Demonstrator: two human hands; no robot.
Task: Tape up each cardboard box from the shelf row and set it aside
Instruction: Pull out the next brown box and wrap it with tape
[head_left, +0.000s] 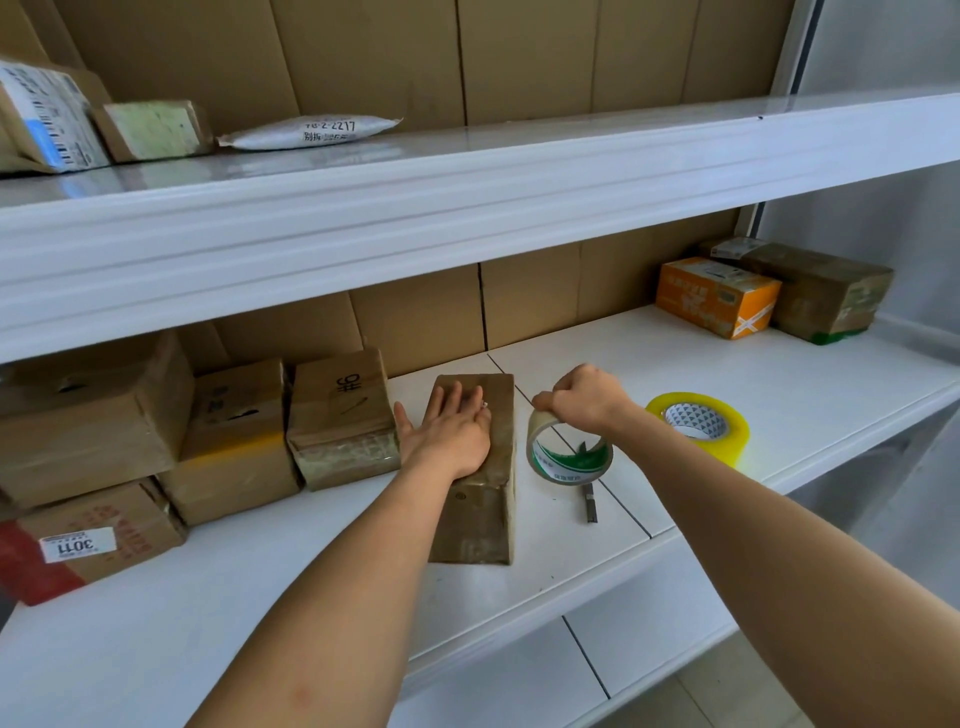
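Note:
A long, flat brown cardboard box (480, 514) lies on the white shelf (779, 379), wrapped in glossy tape. My left hand (452, 428) presses flat on its far half, fingers spread. Just right of the box, my right hand (584, 397) grips the top of a clear tape roll (566, 452) with a green-and-white core, standing on edge. A row of cardboard boxes (340, 415) stands to the left of the flat box.
A larger yellow tape roll (698, 423) lies flat to the right. A small dark cutter (589, 501) rests under the clear roll. An orange box (717, 296) and a brown taped box (821, 291) sit at the far right. Parcels lie on the upper shelf (467, 197).

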